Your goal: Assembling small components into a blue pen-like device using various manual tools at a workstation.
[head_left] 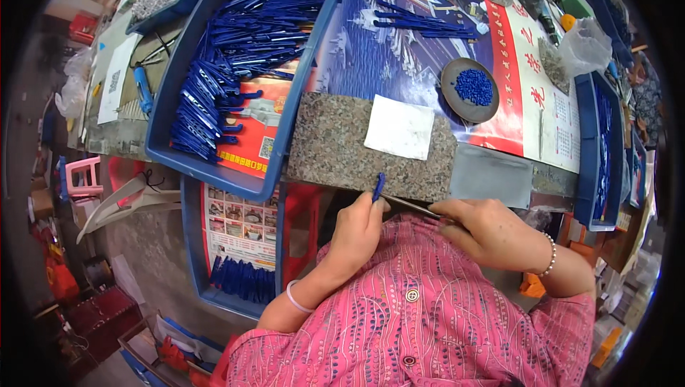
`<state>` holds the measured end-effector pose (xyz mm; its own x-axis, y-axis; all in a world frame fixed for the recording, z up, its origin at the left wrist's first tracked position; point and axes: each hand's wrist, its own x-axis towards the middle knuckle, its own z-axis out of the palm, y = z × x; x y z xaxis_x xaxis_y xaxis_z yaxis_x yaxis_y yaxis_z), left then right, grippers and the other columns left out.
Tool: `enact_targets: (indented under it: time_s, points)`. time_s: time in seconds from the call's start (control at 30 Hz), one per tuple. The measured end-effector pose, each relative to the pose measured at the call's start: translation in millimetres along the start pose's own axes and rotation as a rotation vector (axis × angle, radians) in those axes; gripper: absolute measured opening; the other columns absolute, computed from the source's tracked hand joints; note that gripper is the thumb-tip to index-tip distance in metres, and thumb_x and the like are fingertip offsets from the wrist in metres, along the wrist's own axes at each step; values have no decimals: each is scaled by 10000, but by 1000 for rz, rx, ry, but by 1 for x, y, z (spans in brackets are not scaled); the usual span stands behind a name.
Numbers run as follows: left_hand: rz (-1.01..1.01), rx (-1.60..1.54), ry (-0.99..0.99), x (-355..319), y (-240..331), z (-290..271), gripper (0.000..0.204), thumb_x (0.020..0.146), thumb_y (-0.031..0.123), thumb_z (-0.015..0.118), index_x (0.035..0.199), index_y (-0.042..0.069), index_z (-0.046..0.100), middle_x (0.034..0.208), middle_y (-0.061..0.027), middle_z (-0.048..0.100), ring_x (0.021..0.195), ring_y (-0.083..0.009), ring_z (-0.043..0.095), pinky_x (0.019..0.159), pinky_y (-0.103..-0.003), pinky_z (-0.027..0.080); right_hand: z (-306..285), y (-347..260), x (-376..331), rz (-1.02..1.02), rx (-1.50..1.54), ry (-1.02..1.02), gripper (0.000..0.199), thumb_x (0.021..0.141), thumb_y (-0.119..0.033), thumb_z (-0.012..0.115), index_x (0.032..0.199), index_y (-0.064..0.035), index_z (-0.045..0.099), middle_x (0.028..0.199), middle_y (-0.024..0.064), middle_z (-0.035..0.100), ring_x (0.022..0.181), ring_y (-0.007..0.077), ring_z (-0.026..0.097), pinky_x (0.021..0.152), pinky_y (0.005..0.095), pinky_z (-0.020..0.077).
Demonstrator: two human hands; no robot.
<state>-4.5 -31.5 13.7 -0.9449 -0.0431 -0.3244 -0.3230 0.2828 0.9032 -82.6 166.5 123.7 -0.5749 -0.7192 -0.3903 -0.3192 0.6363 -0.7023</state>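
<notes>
Both my hands meet at the front edge of a speckled stone slab (335,137). My left hand (355,235) is closed round a slim blue piece (379,186), whose upper end sticks up past the fingers. My right hand (496,235) grips a thin metal tool (410,206), its far end reaching the left fingertips beside the blue piece. The tool's exact kind and tip cannot be made out. A folded white cloth or paper (400,127) lies on the slab. Beyond it, a round dark dish (457,110) holds many tiny blue bits.
At left, a blue tray (277,166) holds heaps of slim blue pieces; a lower tray (198,244) holds more. Loose blue pieces (428,24) lie on a poster (357,51). A grey metal plate (489,176) and another blue tray (605,224) stand at right.
</notes>
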Motion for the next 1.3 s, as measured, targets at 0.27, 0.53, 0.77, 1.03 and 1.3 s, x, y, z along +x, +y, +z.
enact_targets:
  time_s: [0.27,0.53,0.77,1.03,1.3]
  points:
    - [-284,-667,-356,-9,31,-21,249,946,172,414,1101,6,516,577,5,460,456,-37,358,420,-183,281,25,23,-31,177,346,303,266,779,-15,538,1039,-13,483,709,72,533,597,168,504,576,274,405]
    - [-365,-694,-500,-6,41,-11,250,950,167,408,1157,31,432,579,-20,469,423,-37,335,397,-169,258,62,42,3,67,771,468,328,778,-16,596,1092,-14,499,729,-30,515,614,19,435,539,178,348]
    - [-24,-171,-289,-21,49,11,253,956,184,429,1132,4,454,685,-47,573,478,-37,440,453,-166,361,65,48,18,37,883,398,189,805,-85,619,968,5,590,747,-6,551,618,41,472,545,198,384]
    - [-276,-573,-366,-23,34,19,167,936,148,476,1013,12,533,743,-17,570,591,-39,482,525,-174,390,62,63,-17,-23,722,478,337,790,-55,613,1115,-39,524,852,13,573,764,72,532,647,208,415]
    - [-216,-650,-411,-23,34,34,93,919,93,469,967,13,466,776,-56,565,592,-71,477,551,-191,399,-7,167,-23,256,-169,1115,382,837,-69,539,1202,-15,441,900,126,547,716,223,561,692,306,448]
